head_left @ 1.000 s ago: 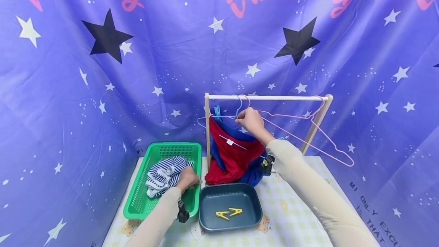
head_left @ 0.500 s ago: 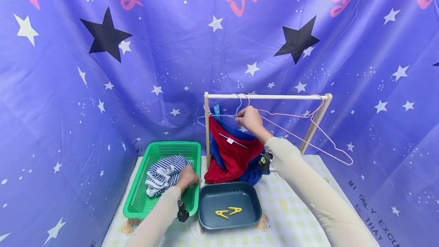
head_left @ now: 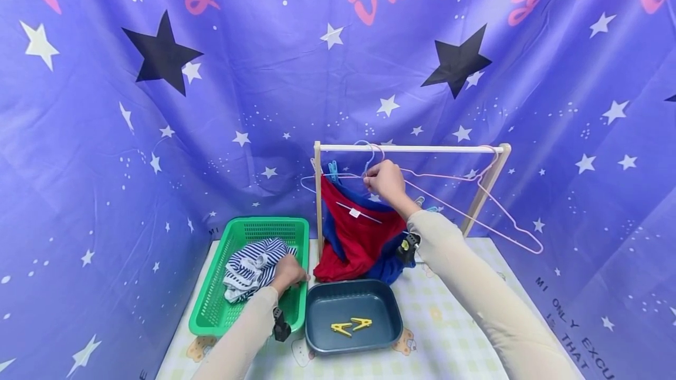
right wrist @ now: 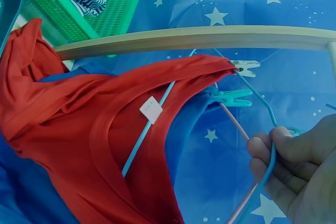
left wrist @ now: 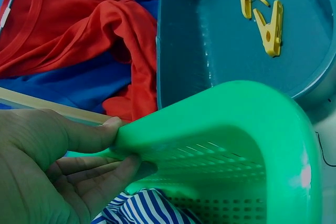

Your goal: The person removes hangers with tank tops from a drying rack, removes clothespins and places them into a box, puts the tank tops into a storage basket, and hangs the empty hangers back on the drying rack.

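My right hand [head_left: 385, 182] pinches the blue clothes hanger [right wrist: 268, 109] just below its hook, close to the rack's rail. From that hanger hangs a red shirt [head_left: 359, 233] with a white tag at the neck; a clothespin [right wrist: 247, 66] clips its shoulder. Behind it hangs a blue garment [head_left: 389, 265] on a pink hanger, with a blue clothespin [right wrist: 231, 98] on it. My left hand [head_left: 289, 274] grips the rim of the green basket [left wrist: 220, 103], thumb outside and fingers inside. A striped garment [head_left: 254, 263] lies bunched in the basket.
The wooden rack [head_left: 319, 210] has a white rail [head_left: 433, 149]; a bare pink hanger [head_left: 509, 210] hangs at its right end. In front stands a dark blue tub [head_left: 317, 333] holding two yellow clothespins [head_left: 361, 323]. A starry curtain [head_left: 264, 87] surrounds the table.
My right hand has risen slightly, and the blue hanger's hook has turned to the left at the rail. The red shirt has shifted up a little with it. The left hand stays on the basket rim.
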`<state>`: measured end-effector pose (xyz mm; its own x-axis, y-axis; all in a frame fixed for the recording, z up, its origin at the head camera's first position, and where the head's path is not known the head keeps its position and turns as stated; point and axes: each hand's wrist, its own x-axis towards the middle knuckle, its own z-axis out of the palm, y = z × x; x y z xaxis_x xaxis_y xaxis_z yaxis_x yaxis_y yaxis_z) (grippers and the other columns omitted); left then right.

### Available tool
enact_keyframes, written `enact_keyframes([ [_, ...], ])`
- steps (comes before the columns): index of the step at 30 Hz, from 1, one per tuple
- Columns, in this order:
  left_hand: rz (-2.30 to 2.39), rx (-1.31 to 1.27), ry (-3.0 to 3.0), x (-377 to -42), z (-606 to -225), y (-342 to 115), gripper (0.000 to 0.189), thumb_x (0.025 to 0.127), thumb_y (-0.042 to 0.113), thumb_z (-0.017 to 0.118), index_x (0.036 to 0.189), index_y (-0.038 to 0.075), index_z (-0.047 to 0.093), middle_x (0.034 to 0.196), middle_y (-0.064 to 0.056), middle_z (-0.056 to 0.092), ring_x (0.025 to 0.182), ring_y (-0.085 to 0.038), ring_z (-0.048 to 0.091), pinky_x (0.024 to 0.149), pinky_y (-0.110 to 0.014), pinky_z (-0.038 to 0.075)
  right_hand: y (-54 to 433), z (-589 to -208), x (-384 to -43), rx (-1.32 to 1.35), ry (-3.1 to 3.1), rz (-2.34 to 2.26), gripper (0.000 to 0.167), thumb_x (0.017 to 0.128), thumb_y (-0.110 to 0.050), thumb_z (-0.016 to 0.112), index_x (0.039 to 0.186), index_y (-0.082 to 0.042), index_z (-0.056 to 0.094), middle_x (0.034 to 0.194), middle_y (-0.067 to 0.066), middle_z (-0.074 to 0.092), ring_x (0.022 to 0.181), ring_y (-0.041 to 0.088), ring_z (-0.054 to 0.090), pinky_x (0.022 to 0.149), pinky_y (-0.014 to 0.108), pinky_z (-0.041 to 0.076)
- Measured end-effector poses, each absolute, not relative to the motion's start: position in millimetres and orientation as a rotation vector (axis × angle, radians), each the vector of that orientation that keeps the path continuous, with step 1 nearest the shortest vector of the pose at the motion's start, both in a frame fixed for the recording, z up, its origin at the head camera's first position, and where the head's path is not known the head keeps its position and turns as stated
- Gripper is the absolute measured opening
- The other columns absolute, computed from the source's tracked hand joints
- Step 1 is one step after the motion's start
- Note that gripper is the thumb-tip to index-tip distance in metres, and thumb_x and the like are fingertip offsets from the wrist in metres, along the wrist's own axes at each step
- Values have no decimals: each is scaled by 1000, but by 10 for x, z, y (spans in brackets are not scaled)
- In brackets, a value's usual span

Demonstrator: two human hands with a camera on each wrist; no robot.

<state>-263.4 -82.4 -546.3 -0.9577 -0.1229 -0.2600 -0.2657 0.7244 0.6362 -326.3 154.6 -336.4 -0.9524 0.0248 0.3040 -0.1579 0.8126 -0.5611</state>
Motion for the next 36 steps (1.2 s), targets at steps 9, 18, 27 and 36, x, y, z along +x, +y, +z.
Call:
enact_keyframes([
  [9,1054,-308,2737,-2611,-5449,-827,32,74,5,88,64,7,58,62,-9,63,54,-21,70,66,-38,63,1583,-3264,-3138,115,-2636,974,10,89,-10,74,88,-5,82,66,7,74,55,6,65,63,23,47],
  [18,1045,-292,2757,-2612,-5454,-837,33,75,7,89,65,6,58,63,-10,64,54,-22,71,62,-35,62,1658,-3234,-2965,149,-2601,971,10,89,-9,74,82,-4,81,62,5,72,54,1,61,75,29,51],
  [27,1066,-288,2750,-2612,-5449,-841,33,75,7,89,64,7,58,63,-9,64,51,-19,68,66,-38,63,1779,-3306,-2834,161,-2597,1017,10,89,-5,74,82,-1,80,66,9,74,55,-3,57,68,18,46],
  [36,1061,-277,2769,-2619,-5452,-841,32,74,7,89,65,6,59,63,-10,64,50,-19,68,60,-35,62,1936,-3441,-2756,177,-2554,974,9,90,-6,74,88,-1,81,76,13,77,57,3,65,67,19,49],
])
